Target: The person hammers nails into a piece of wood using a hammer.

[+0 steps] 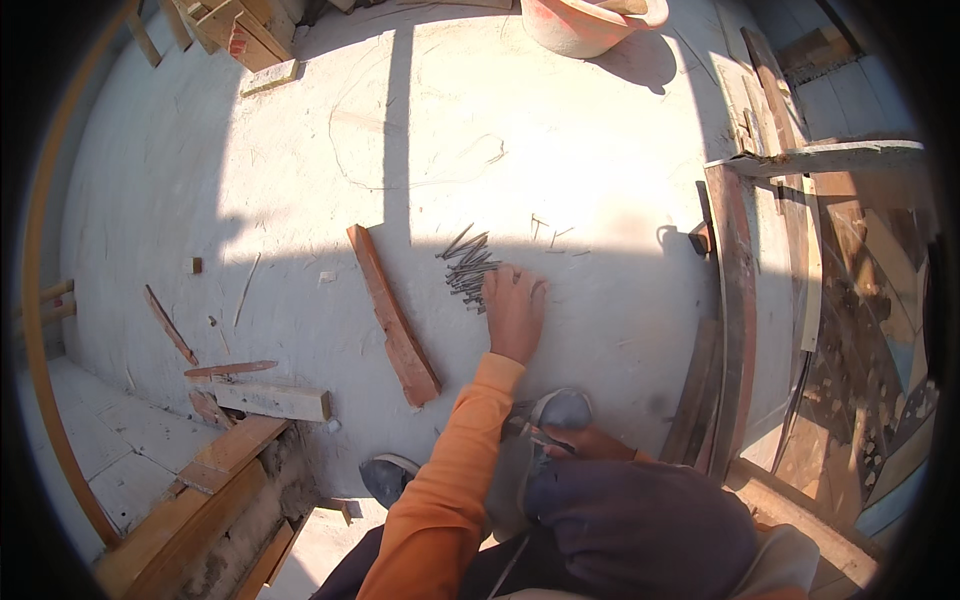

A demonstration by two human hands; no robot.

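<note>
A pile of long metal nails (pixel 469 270) lies on the concrete floor. My left hand (pixel 516 311), in an orange sleeve, reaches to the right edge of the pile, palm down with the fingers bent at the nails; whether it grips any is hidden. Close to my shoe, my right hand (pixel 589 441) is closed around a dark tool, which is partly hidden and too unclear to name. Left of the nails lies a reddish wooden offcut (pixel 394 319). A few loose nails (pixel 551 231) are scattered beyond my left hand.
A stained plastic basin (pixel 577 30) stands at the top. Long timber boards (pixel 731 300) run along the right side. Wood scraps and a short pale block (pixel 274 400) lie at lower left, beside a plank-topped edge (pixel 217 465). A thin wire (pixel 334 150) curls on the floor.
</note>
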